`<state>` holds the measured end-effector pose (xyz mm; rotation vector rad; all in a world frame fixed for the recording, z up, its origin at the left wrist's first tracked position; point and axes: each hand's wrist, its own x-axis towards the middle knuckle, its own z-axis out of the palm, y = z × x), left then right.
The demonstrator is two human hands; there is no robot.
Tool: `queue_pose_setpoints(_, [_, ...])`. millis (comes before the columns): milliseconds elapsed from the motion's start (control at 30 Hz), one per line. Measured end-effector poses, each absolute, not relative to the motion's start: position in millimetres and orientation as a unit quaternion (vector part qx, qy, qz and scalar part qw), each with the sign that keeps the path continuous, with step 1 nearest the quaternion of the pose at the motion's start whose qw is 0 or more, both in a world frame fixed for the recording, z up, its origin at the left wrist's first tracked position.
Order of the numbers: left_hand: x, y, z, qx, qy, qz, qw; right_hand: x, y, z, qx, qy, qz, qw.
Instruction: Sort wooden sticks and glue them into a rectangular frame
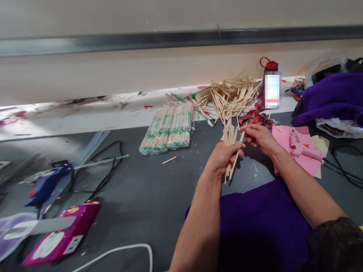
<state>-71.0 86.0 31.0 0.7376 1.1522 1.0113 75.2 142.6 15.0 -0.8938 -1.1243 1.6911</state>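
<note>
My left hand is wrapped round a bundle of wooden chopsticks, which stick out above and below the fist. My right hand pinches the upper end of a single chopstick that slants across the right side of the bundle. Just behind the hands lies a heap of loose chopsticks. Packs of chopsticks in clear wrappers with green print rest on the dark table to the left of my hands.
A pink glue gun lies on pink paper at right. Behind are a red-capped bottle and a red strap. Purple cloth is piled far right. A magenta device and black cable occupy the left.
</note>
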Motion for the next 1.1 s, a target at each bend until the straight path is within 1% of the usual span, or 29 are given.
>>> queue_pose_setpoints(167, [-72, 86, 31, 0.329, 0.491, 0.445, 0.673, 77, 143, 17, -0.336, -0.438, 0.709, 0.439])
queue_pose_setpoints(333, [-76, 84, 33, 0.295, 0.427, 0.423, 0.742, 72, 140, 21, -0.312, -0.424, 0.716, 0.458])
queue_pose_setpoints(433, [-78, 80, 38, 0.268, 0.389, 0.424, 0.773, 69, 138, 22, -0.297, -0.439, 0.717, 0.453])
queue_pose_setpoints(500, [-80, 78, 42, 0.248, 0.370, 0.456, 0.770, 70, 139, 21, -0.304, -0.445, 0.715, 0.446])
queue_pose_setpoints(567, [-83, 78, 45, 0.225, 0.350, 0.517, 0.748, 76, 142, 19, -0.330, -0.441, 0.706, 0.445])
queue_pose_setpoints(667, [-88, 82, 46, 0.186, 0.351, 0.579, 0.712, 86, 147, 13, -0.414, -0.446, 0.667, 0.429])
queue_pose_setpoints(767, [-91, 87, 44, 0.159, 0.386, 0.583, 0.697, 91, 151, 8, -0.499, -0.498, 0.604, 0.371])
queue_pose_setpoints(833, [-92, 89, 43, 0.153, 0.373, 0.579, 0.709, 87, 153, 6, -0.544, -0.576, 0.520, 0.318])
queue_pose_setpoints(933, [-92, 92, 39, 0.146, 0.343, 0.567, 0.735, 70, 154, 8, -0.613, -0.693, 0.332, 0.181])
queue_pose_setpoints(1000, [-92, 93, 37, 0.141, 0.357, 0.558, 0.736, 54, 153, 12, -0.636, -0.725, 0.247, 0.088])
queue_pose_setpoints(1033, [-92, 94, 36, 0.140, 0.368, 0.556, 0.732, 46, 153, 14, -0.640, -0.734, 0.222, 0.061])
queue_pose_setpoints(1100, [-91, 94, 33, 0.144, 0.383, 0.560, 0.721, 34, 152, 17, -0.632, -0.749, 0.194, 0.035])
